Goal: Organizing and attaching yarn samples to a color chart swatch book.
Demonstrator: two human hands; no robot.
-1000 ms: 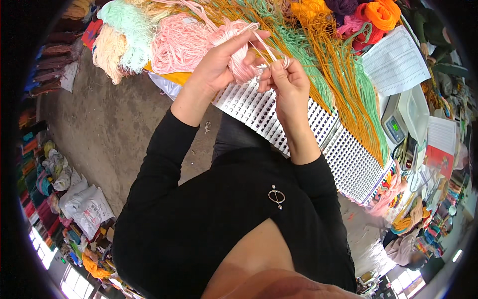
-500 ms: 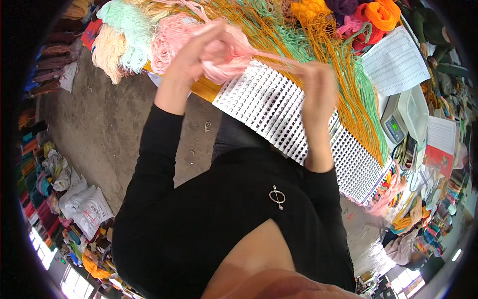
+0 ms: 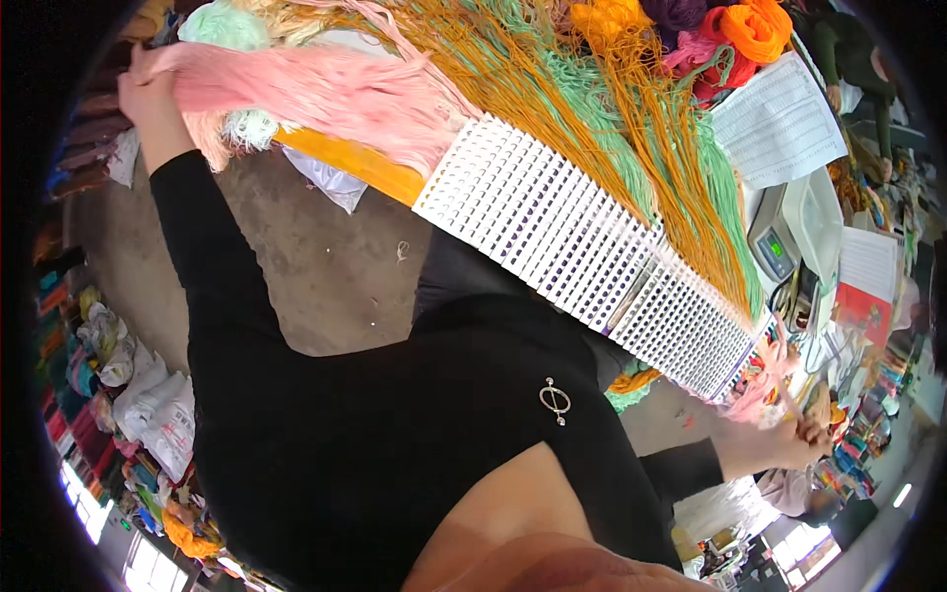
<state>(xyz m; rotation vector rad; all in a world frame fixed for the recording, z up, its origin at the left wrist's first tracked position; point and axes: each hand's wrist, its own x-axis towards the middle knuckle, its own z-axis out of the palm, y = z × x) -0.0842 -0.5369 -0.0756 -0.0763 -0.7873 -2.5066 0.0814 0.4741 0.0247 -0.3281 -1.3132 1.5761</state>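
Note:
My left hand is stretched out to the far left, closed on one end of a hank of pink yarn. The hank lies drawn out over the table toward a row of white strips with holes. At the right end of those strips, my right hand is curled closed, a little blurred. A thin pink strand seems to run into its fingers from the pink yarn tufts there. Long mustard and mint-green strands lie along the strips' far side.
Orange yarn balls sit at the back, near a printed sheet. A digital scale stands at the right. White sacks lie on the floor at left. Another person is at the far right.
My left hand has swung far left, pulling the bunched pink yarn out long. My right hand has left the middle of the strips and moved to their right end.

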